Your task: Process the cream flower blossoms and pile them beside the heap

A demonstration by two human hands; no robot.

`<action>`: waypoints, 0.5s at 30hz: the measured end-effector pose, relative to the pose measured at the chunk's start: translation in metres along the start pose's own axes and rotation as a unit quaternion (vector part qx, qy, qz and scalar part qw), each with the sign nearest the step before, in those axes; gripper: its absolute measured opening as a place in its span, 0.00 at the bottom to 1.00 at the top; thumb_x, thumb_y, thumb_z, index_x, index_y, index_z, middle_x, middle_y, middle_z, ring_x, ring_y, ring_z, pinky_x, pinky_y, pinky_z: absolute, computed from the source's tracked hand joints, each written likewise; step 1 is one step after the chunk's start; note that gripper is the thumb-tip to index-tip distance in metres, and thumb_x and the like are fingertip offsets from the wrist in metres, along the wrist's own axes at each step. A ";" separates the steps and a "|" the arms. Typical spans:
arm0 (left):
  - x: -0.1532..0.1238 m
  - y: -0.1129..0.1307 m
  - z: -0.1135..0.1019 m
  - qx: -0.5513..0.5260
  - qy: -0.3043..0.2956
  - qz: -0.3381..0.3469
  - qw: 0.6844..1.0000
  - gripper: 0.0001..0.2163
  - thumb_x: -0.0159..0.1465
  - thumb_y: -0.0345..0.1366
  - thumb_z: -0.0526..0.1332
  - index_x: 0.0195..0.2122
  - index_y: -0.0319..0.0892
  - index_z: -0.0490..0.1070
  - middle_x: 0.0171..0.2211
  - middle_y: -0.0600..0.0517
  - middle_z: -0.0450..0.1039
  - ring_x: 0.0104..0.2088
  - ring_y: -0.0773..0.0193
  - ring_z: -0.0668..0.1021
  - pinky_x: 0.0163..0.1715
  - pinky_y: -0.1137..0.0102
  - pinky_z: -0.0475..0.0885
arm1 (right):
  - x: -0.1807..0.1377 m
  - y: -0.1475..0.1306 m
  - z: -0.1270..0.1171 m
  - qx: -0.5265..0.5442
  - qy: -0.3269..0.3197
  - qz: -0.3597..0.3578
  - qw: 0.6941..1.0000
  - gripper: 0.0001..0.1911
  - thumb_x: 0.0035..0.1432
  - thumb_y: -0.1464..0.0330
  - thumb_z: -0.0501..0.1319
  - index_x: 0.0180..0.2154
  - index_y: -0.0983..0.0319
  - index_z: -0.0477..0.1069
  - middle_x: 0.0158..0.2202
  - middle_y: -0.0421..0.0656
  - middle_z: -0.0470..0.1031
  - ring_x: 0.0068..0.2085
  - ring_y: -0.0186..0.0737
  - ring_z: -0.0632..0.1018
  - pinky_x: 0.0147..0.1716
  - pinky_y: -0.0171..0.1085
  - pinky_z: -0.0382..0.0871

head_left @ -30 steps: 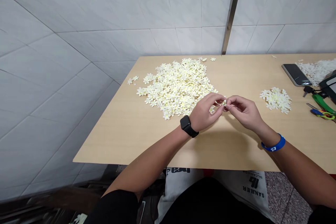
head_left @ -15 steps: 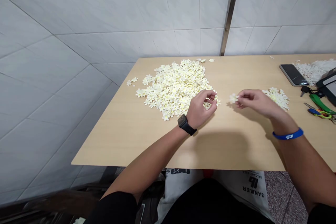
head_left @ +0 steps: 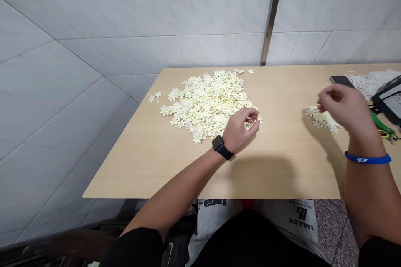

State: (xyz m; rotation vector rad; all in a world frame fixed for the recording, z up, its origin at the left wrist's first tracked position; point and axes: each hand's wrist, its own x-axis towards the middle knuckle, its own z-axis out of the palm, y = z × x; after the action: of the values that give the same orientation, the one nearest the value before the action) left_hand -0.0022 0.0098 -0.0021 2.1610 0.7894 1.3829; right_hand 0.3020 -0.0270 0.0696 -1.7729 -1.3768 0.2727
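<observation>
1. Head camera: a person is sitting at a pale wooden table (head_left: 275,171) set against a white tiled wall, working among small cream-white fabric flowers.
2. The left hand (head_left: 241,127), a black watch (head_left: 221,147) on its wrist, is resting at the near right edge of the large flower heap (head_left: 208,102); its fingers are curling loosely inward, thumb and fingertips nearly meeting over a few flowers, though whether they are pinching one cannot be told.
3. The right hand (head_left: 343,106), blurred and wearing a blue wristband (head_left: 368,159), is hovering over the small flower pile (head_left: 322,119) to the right, fingers bent; whether it is holding anything cannot be told.
4. Farther right, a dark phone (head_left: 340,79), a mound of white shreds (head_left: 372,81) and green-handled scissors (head_left: 384,127) are lying near the table's edge.
</observation>
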 end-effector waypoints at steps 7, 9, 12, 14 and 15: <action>0.000 0.000 -0.002 0.072 -0.015 0.092 0.993 0.06 0.67 0.30 0.62 0.45 0.40 0.71 0.38 0.50 0.77 0.37 0.67 0.78 0.40 0.70 0.77 | -0.063 -0.053 0.086 0.150 -0.259 -0.111 0.948 0.08 0.62 0.64 0.64 0.40 0.60 0.79 0.37 0.45 0.83 0.37 0.43 0.83 0.37 0.40 0.77; 0.001 -0.001 -0.002 0.088 -0.021 0.113 0.989 0.05 0.69 0.31 0.61 0.45 0.40 0.71 0.37 0.49 0.77 0.37 0.66 0.78 0.41 0.69 0.76 | -0.067 -0.045 0.098 0.211 -0.261 -0.090 0.938 0.10 0.62 0.61 0.65 0.40 0.60 0.79 0.37 0.45 0.83 0.38 0.43 0.83 0.38 0.40 0.78; 0.001 -0.003 -0.002 0.094 -0.026 0.138 0.986 0.05 0.71 0.32 0.60 0.45 0.39 0.71 0.37 0.48 0.78 0.38 0.65 0.79 0.41 0.69 0.76 | -0.068 -0.036 0.104 0.305 -0.234 -0.037 0.922 0.12 0.59 0.58 0.69 0.38 0.61 0.80 0.35 0.45 0.84 0.37 0.42 0.84 0.40 0.41 0.80; 0.001 -0.004 -0.002 0.093 -0.036 0.148 0.984 0.05 0.71 0.34 0.60 0.45 0.39 0.71 0.37 0.48 0.78 0.39 0.65 0.80 0.41 0.69 0.76 | -0.067 -0.034 0.105 0.338 -0.223 -0.015 0.914 0.14 0.56 0.57 0.72 0.37 0.61 0.80 0.34 0.44 0.84 0.35 0.42 0.85 0.39 0.41 0.81; 0.000 -0.004 -0.002 0.092 -0.042 0.150 0.984 0.05 0.72 0.34 0.60 0.46 0.39 0.71 0.38 0.48 0.79 0.39 0.64 0.80 0.41 0.69 0.76 | -0.067 -0.034 0.105 0.348 -0.224 -0.009 0.910 0.14 0.55 0.57 0.73 0.36 0.61 0.80 0.34 0.44 0.84 0.35 0.42 0.85 0.38 0.41 0.81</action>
State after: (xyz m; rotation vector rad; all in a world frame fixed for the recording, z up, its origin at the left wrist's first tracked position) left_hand -0.0049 0.0129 -0.0034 2.5482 0.5973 1.3938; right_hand 0.1880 -0.0341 0.0090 -1.1261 -1.3611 1.0731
